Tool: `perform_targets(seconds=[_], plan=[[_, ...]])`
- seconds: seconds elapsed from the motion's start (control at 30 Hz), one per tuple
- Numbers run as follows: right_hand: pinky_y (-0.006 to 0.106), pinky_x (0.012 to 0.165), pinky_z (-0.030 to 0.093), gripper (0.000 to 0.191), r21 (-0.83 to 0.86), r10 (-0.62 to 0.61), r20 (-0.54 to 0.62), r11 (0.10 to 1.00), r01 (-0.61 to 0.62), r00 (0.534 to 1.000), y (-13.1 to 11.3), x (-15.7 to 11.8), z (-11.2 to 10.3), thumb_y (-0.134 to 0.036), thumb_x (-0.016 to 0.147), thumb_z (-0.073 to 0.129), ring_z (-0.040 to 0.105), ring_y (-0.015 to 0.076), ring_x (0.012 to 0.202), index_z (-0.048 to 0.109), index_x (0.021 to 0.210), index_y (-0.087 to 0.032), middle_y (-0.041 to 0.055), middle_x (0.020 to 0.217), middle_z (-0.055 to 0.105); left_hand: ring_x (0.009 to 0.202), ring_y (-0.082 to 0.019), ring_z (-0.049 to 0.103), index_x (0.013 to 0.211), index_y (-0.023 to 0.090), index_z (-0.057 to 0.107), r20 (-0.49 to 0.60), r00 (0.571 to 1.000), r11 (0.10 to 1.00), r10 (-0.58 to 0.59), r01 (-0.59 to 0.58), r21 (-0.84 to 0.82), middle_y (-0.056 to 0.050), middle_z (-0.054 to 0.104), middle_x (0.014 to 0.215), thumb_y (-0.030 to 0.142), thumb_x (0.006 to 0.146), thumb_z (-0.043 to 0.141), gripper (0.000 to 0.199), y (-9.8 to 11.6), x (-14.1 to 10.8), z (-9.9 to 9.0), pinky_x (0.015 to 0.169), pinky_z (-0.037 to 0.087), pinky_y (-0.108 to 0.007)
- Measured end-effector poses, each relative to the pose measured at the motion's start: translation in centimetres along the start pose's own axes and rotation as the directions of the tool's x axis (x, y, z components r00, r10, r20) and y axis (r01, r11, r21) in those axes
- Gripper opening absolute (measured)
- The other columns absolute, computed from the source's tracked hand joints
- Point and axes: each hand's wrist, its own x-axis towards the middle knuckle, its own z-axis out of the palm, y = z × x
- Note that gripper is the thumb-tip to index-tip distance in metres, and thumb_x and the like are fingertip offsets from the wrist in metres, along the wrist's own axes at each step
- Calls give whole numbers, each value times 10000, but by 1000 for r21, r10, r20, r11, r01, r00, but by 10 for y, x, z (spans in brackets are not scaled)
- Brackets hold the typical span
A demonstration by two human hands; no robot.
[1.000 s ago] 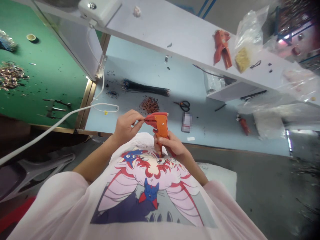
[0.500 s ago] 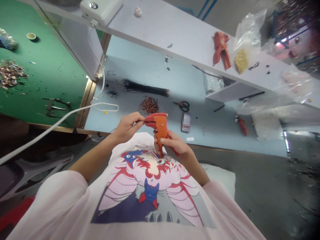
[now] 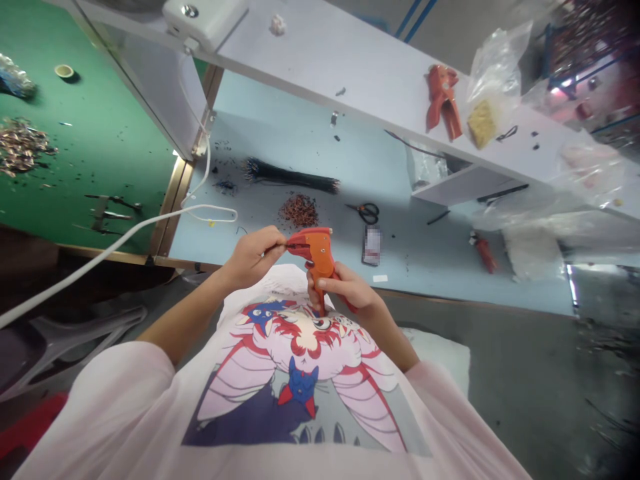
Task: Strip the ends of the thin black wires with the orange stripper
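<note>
My right hand (image 3: pixel 345 285) is wrapped round the handle of an orange and red pistol-grip wire stripper (image 3: pixel 320 252), held upright in front of my shirt. The jaws of the stripper point left. Right at those jaws, my left hand (image 3: pixel 257 255) is closed in a pinch on a thin dark wire (image 3: pixel 241 229), most of which is hidden by the fingers. Just beyond the stripper lies a pile of small copper-coloured scraps (image 3: pixel 299 210). A bundle of black wires (image 3: pixel 295 177) rests behind the pile.
Black-handled scissors (image 3: pixel 369 213) and a phone (image 3: pixel 372 245) lie right of the stripper. Another red tool (image 3: pixel 443 100) sits on the shelf (image 3: pixel 320 57) beside plastic bags (image 3: pixel 500 73). A white cable (image 3: pixel 115 243) crosses at the left. Red-handled pliers (image 3: pixel 485 255) lie farther right.
Both hands and the wire stripper have shifted very slightly left. A dark curve of wire now shows above my left hand. The grips look the same.
</note>
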Motion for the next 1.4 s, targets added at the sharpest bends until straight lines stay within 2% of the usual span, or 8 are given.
perform_targets(seconds=[0.13,0.27,0.53,0.83,1.23,1.4], plan=[[239,461,470,280,22,2,-11,1000,-1,1000,5,1,-1,-383,825,619,568,128,490,520,860,-123,10,584,595,637,-115,458,815,176,570,-24,999,998,41,-40,51,-4,520,696,204,884,441,149,-1,0,0,616,363,-245],[240,444,449,269,39,14,-16,999,-14,1000,11,3,0,-384,836,601,540,125,451,509,837,-131,0,540,586,590,-108,449,787,173,586,-95,992,989,77,-65,129,-2,543,660,191,850,488,119,0,0,1,587,353,-243],[237,471,433,270,177,-39,-23,983,43,999,20,5,8,-365,809,631,482,94,423,487,731,-150,-31,498,525,590,-113,543,806,186,638,-154,973,949,175,-124,291,-11,633,649,210,859,480,168,0,-3,6,593,397,-233],[269,483,474,251,301,-40,-110,951,72,993,36,4,10,-362,811,630,509,112,431,503,762,-150,-30,514,523,606,-116,598,790,186,670,-185,975,964,126,-77,253,-34,685,685,256,881,486,217,-20,-5,21,605,421,-215],[273,458,461,293,284,5,-212,957,57,977,36,1,13,-405,783,658,480,106,409,489,760,-166,-44,508,497,552,-100,543,763,179,644,-238,965,970,113,-55,238,-18,638,614,254,898,466,236,-24,-7,31,571,404,-200],[209,359,350,321,328,-22,-232,939,100,972,37,4,13,-406,786,652,360,61,324,450,689,-176,-79,447,414,585,-99,563,810,179,650,-262,959,980,109,-60,188,-16,656,657,235,886,486,189,-24,-7,34,594,412,-195]])
